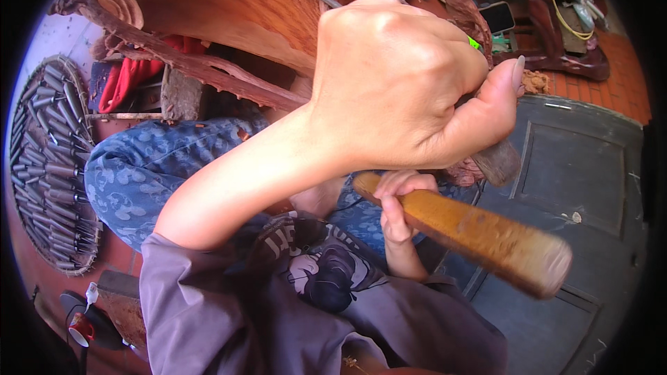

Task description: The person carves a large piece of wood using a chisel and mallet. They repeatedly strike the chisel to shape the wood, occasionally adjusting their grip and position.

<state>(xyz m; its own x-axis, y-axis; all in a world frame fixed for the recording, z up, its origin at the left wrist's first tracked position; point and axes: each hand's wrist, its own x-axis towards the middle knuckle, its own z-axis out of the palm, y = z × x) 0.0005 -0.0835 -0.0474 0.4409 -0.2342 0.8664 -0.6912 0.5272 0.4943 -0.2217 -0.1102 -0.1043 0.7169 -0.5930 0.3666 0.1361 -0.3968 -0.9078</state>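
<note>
My left hand [406, 83] is closed in a fist around a carving chisel, held in front of a big piece of reddish carved wood [236, 0]. The butt of the chisel's wooden handle [499, 163] sticks out below the fist. A grey metal blade shows past the knuckles toward the wood, but its cutting edge cannot be made out. Lower down, my right hand [403, 198] grips a yellow-brown wooden mallet [479, 226] near its thin end. The mallet's thick, worn head points to the right, apart from the chisel handle.
At the left, a round basket [94, 236] holds many dark-handled carving tools. Red cloth [128, 83] lies beside a wooden block [182, 90]. A dark panelled board [570, 173] lies at the right. A red cup [81, 330] is at lower left, and a phone [497, 17] at upper right.
</note>
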